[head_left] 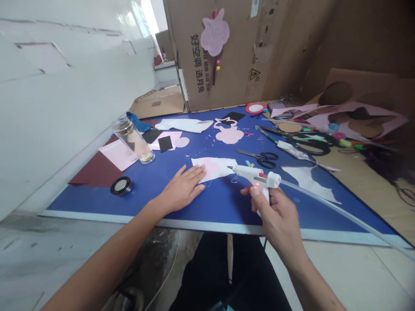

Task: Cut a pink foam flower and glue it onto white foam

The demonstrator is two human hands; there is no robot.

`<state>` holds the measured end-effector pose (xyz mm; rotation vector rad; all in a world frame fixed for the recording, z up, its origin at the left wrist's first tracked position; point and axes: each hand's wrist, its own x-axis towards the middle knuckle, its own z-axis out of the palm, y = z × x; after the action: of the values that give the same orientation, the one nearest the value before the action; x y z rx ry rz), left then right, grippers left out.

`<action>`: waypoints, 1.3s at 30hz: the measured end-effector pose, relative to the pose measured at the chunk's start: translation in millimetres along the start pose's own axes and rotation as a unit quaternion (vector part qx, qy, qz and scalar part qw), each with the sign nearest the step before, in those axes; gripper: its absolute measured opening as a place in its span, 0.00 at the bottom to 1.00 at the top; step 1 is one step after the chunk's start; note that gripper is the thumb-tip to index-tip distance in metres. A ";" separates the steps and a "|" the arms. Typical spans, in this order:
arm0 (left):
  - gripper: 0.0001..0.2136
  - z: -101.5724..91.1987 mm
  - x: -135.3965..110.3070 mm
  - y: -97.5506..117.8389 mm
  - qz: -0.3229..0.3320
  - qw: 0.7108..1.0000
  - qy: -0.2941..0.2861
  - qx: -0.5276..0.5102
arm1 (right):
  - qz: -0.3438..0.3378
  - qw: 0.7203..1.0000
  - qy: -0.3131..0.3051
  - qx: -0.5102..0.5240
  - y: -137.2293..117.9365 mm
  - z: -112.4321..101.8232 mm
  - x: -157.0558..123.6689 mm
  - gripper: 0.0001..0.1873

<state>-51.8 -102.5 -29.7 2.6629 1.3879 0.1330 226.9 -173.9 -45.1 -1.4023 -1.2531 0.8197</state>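
Note:
My left hand (184, 188) lies flat, fingers stretched out, with its fingertips on the left part of a white piece of paper or cloth (223, 165). A pale pink patch shows on that piece beside the fingertips. In my right hand (275, 205) is a white hot glue gun (254, 175), its small light glowing orange. The dark nozzle points left, over the right end of the white piece. From the gun's back a long clear glue stick (330, 204) runs down to the right. Black-handled scissors (262, 157) lie just behind the gun.
A glass bottle (134, 142) stands on the blue table at left, near a roll of tape (122, 186). Pink cut-outs (229, 134) and black squares (165, 144) lie farther back. Tools and pink scraps (353, 116) crowd the right side. A cardboard sheet (243, 65) rises behind.

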 end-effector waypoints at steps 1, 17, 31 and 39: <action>0.26 -0.1 -0.1 -0.5 -0.005 1.000 0.008 -0.006 | -0.001 1.000 0.000 0.000 -0.2 0.1 0.1 0.25; 0.12 -3.8 25.9 -35.1 0.081 0.978 0.103 -0.162 | 0.008 1.000 -0.009 -0.010 -0.9 -0.7 -1.3 0.26; 0.11 -4.2 35.4 -29.5 0.082 0.982 0.087 -0.146 | 0.011 1.000 -0.009 -0.006 -2.2 -0.7 -1.1 0.25; 0.10 -1.6 36.7 -29.5 0.082 0.980 0.103 -0.148 | 0.012 1.000 -0.003 -0.003 -4.2 0.0 -0.3 0.26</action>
<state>-54.8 -55.5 -32.3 2.5599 1.0935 0.5979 225.7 -174.5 -41.1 -1.4234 -1.2464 0.8374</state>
